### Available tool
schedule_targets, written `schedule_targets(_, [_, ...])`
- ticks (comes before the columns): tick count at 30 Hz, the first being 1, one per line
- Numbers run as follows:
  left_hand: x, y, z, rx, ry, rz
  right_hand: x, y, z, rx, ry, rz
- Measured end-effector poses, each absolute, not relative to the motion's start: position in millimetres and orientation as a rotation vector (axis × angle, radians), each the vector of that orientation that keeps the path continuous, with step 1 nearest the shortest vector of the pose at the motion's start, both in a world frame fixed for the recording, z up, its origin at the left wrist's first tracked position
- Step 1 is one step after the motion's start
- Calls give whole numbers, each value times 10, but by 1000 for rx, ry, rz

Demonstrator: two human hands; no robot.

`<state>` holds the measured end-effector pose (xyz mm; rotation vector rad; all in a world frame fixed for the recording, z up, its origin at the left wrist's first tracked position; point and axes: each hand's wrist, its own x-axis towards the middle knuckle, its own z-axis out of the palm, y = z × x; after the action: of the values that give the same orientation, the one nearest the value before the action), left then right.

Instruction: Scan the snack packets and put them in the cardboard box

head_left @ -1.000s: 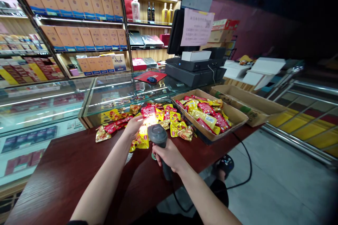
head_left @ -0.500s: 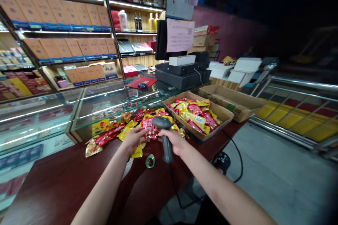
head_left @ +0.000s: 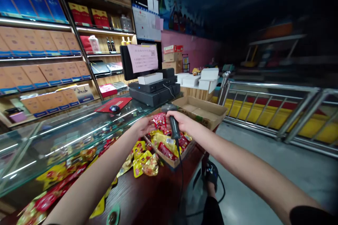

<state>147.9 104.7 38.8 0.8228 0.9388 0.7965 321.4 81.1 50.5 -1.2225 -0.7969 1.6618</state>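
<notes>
My left hand (head_left: 144, 126) is closed on a red snack packet (head_left: 160, 121), raised over the cardboard box (head_left: 174, 163) of red and yellow packets. Wrapped round the handle of a dark barcode scanner (head_left: 174, 126) is my right hand (head_left: 179, 119), just right of the packet. The scanner's head points left, above the packet, and its cable hangs down past the box. Loose yellow and gold packets (head_left: 145, 161) lie on the dark red table left of the box. A small green item (head_left: 113, 215) with a brown centre sits near the bottom edge.
Behind the box is a second cardboard box (head_left: 203, 107). A glass counter (head_left: 79, 130) runs along the left, with a red mat (head_left: 113, 104) and mouse. A monitor (head_left: 126, 63) and black cash drawer (head_left: 155, 93) stand beyond. Metal railing (head_left: 264, 102) is at right.
The view has turned right. Both hands have moved from over the loose packets to above the box, carrying the scanner and a red packet.
</notes>
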Motion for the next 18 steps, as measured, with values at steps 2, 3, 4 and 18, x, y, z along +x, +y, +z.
schedule_targets(2, [1759,1278,415,817,974,789,3451,974,568,-1239,-733,1626])
schedule_targets(3, [1853,1371,408,822,1011,792,3546,1034,585,-1245,-718,1564])
schedule_targets(4, [1909,1444,390,829,1054,796,3621,1076,590,-1252,-708,1511])
schedule_targets(18, [-244,414,69,720,1159,938,2273,500,292,-1002,-851,1972])
